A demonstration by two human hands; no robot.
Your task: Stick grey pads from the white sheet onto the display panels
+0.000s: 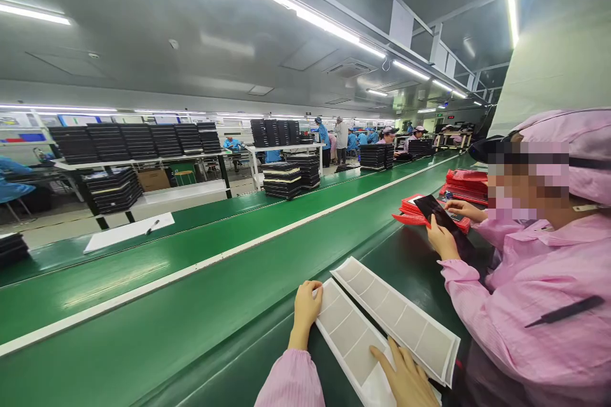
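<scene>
Two long white sheets divided into grey rectangles lie side by side on the dark green bench edge. My left hand rests with curled fingers on the far end of the nearer sheet, holding its corner. My right hand lies flat with fingers stretched out on the near end of the same sheet. The second sheet lies just to the right, untouched by my hands.
A co-worker in pink sits close on my right, holding a dark panel over red trays. A green conveyor belt runs ahead. Stacks of black trays stand on racks beyond; paper and pen lie left.
</scene>
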